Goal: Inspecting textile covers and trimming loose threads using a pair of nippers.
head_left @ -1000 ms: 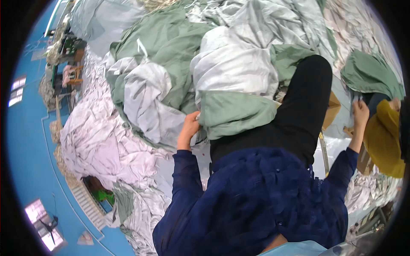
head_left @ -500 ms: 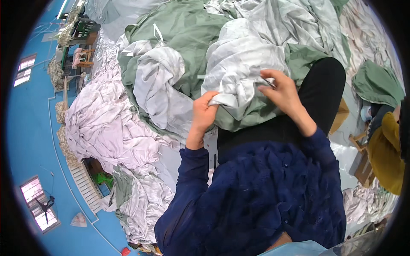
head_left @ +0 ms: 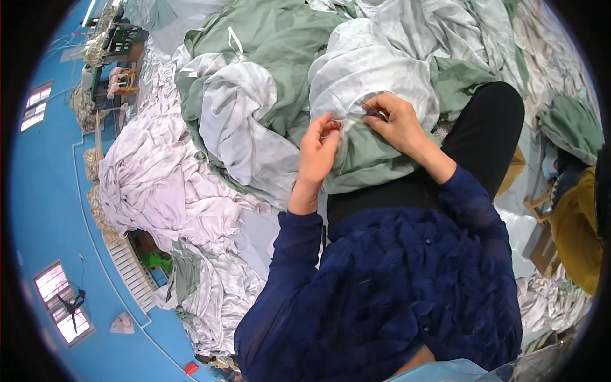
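A large piece of green and whitish cloth (head_left: 375,159) is bunched over my lap, its green side nearest me and its pale, shiny side (head_left: 375,57) beyond. My left hand (head_left: 319,149) is closed in a pinch at the cloth's edge, thumb and forefinger together. Close to its right, my right hand (head_left: 401,127) is closed around a small, thin, dark tool (head_left: 375,111). Its tips point left toward the cloth between my hands; most of it is hidden in my fingers, so its exact kind does not show. A white loop of tape (head_left: 235,39) stands up from the green cloth farther off.
Heaps of pale pinkish cloth (head_left: 172,172) lie on the left, with more green and white cloth (head_left: 213,286) below. At right are another green cloth (head_left: 569,127), a wooden stool (head_left: 540,213) and a person in mustard clothing (head_left: 576,229). A slatted white rack (head_left: 130,270) stands along the blue floor.
My right hand has moved left and slightly up, nearer my left hand, which has shifted right and up. The pale folded edge held earlier has turned away, and more green cloth faces me.
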### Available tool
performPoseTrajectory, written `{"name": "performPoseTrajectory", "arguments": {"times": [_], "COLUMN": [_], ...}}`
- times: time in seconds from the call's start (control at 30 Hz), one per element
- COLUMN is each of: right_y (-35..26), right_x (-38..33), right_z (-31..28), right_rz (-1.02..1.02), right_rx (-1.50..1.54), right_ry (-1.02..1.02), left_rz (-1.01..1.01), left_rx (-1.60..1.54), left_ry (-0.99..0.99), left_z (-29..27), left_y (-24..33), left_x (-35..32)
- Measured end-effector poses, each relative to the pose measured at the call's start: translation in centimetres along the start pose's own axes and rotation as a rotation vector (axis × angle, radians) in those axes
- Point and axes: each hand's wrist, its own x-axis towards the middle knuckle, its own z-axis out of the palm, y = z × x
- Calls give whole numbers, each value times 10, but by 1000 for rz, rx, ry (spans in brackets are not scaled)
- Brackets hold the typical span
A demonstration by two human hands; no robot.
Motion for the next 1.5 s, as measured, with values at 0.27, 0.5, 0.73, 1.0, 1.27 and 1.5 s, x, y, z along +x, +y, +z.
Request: {"name": "performPoseTrajectory", "arguments": {"times": [0.27,0.5,0.73,1.0,1.27,1.5], "right_y": [11,20,5,-24,-68,-81], "right_x": [5,5,7,9,21,20], "right_z": [3,0,-27,-17,-67,-268], "right_rz": [-145,-116,86,177,120,-86], "right_rx": [-172,-104,-34,58,332,412], "right_ry": [-17,101,100,32,163,859], "left_rz": [-79,-154,-192,-181,-29,230], "left_rx": [-106,-361,-483,-496,-220,387], "left_ry": [38,177,158,80,-232,-431], "left_z": [11,11,6,6,10,10], "left_y": [13,-11,-14,6,69,40], "left_x": [10,19,21,18,27,30]}}
